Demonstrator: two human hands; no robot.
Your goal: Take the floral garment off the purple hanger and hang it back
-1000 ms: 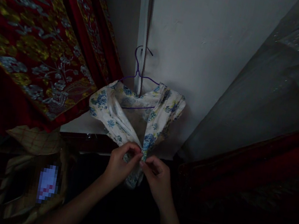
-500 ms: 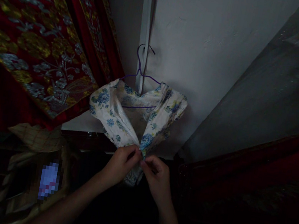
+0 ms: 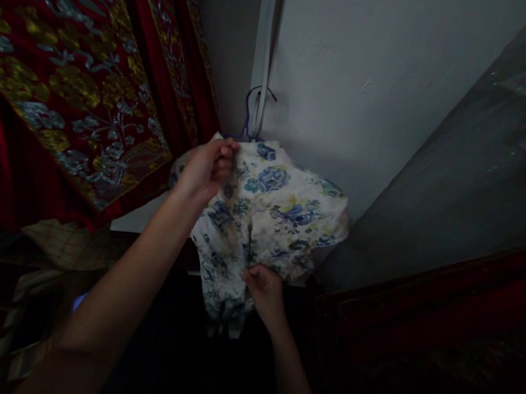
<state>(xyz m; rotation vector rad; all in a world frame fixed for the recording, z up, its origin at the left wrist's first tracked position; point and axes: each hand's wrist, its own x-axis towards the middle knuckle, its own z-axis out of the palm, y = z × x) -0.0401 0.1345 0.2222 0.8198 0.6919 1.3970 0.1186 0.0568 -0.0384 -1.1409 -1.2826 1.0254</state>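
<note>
A white blouse (image 3: 266, 207) with blue and yellow flowers hangs on a purple wire hanger (image 3: 248, 110) against the pale wall. Up near the hanger, my left hand (image 3: 206, 168) has its fingers curled on the top edge of the cloth. My right hand (image 3: 266, 288) pinches the front lower down, beside a dark slit in the fabric. Cloth now covers the V-shaped neck opening. The light is dim, so the exact edge under each fingertip is hard to make out.
Red cloth with gold and silver embroidery (image 3: 86, 73) hangs at the left. A shiny, translucent sheet (image 3: 473, 145) slants down the right side, above dark red fabric (image 3: 479, 294). A pale strap (image 3: 265, 29) runs down the wall to the hanger. A light woven item (image 3: 66, 241) is at lower left.
My left hand has risen from the middle of the blouse to its top by the hanger. The cloth has spread over the neck opening. My right hand stays low on the front.
</note>
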